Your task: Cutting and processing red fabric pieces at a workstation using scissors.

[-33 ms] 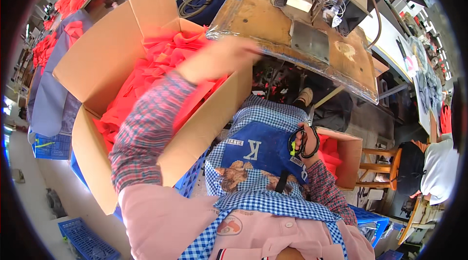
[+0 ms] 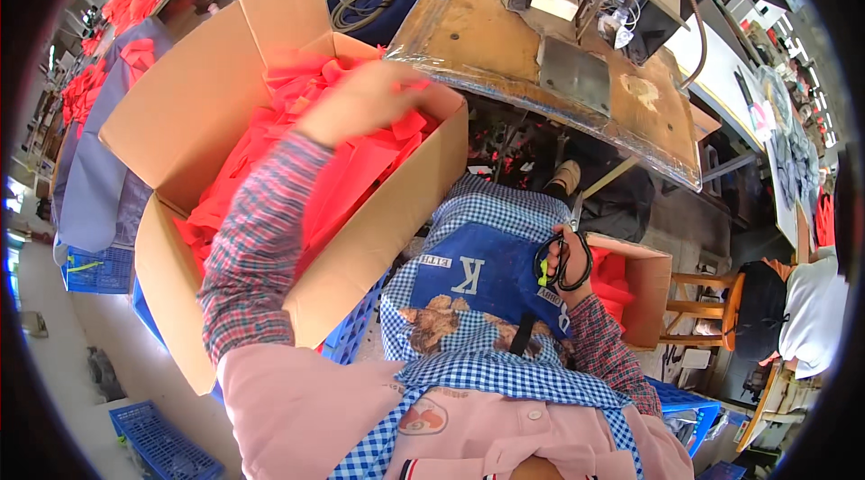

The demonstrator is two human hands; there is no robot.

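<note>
My left hand (image 2: 360, 104) is stretched over the big open cardboard box (image 2: 378, 228), just above a heap of red fabric pieces (image 2: 239, 169). Motion smears its fingers, so whether they hold anything cannot be made out. In my right hand (image 2: 574, 266) is a pair of scissors (image 2: 578, 208) with black handle loops, the blades pointing away from me. That hand is closed round the handles, low beside my blue checked apron (image 2: 459, 268). A bit of yellow-green shows at the scissors' handles.
Ahead stands a worn wooden machine table (image 2: 478, 25) with a metal plate and a machine on it. At my right is a smaller cardboard box (image 2: 647, 291) with red fabric, then a wooden stool (image 2: 698, 309). A blue crate (image 2: 167, 444) lies on the floor at lower left.
My left hand has moved left, from the near edge of the machine table to over the red fabric in the box. My right hand stays in place with the scissors.
</note>
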